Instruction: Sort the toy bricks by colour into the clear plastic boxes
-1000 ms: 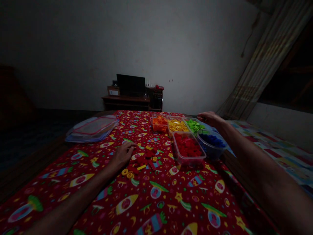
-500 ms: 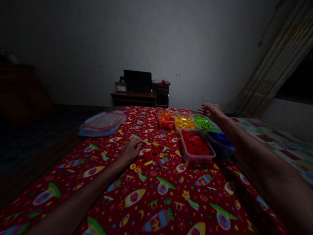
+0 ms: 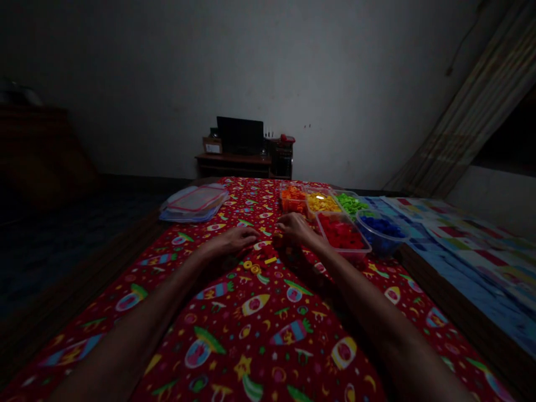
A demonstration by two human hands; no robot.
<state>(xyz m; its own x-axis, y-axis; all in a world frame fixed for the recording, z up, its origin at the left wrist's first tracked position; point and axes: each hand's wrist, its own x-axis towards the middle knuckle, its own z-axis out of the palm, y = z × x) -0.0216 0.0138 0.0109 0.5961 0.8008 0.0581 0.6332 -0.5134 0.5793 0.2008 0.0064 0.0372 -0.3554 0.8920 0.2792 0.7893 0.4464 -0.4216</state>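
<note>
Small red and yellow plastic building pieces lie loose on the patterned tablecloth, among them a yellow bar (image 3: 271, 261) and round yellow pieces (image 3: 252, 268). My left hand (image 3: 237, 239) rests just left of them, palm down, its fingers stretched loosely towards the pieces. Across from it, my right hand (image 3: 296, 228) hovers over the right side of the pile with its fingers bent together. What those fingers hold, if anything, is too dark and small to make out. The clear box of red pieces (image 3: 342, 233) stands beside my right wrist.
Behind the red box stand clear boxes of orange pieces (image 3: 293, 195), yellow pieces (image 3: 322, 203) and green pieces (image 3: 350, 204). A round tub of blue pieces (image 3: 382, 228) is at the right. Stacked lids (image 3: 195, 202) lie at the left. A monitor (image 3: 240, 135) stands farther back.
My right hand has come down and left, from above the boxes to beside the loose pieces. My left hand stays beside them. The view has shifted a little.
</note>
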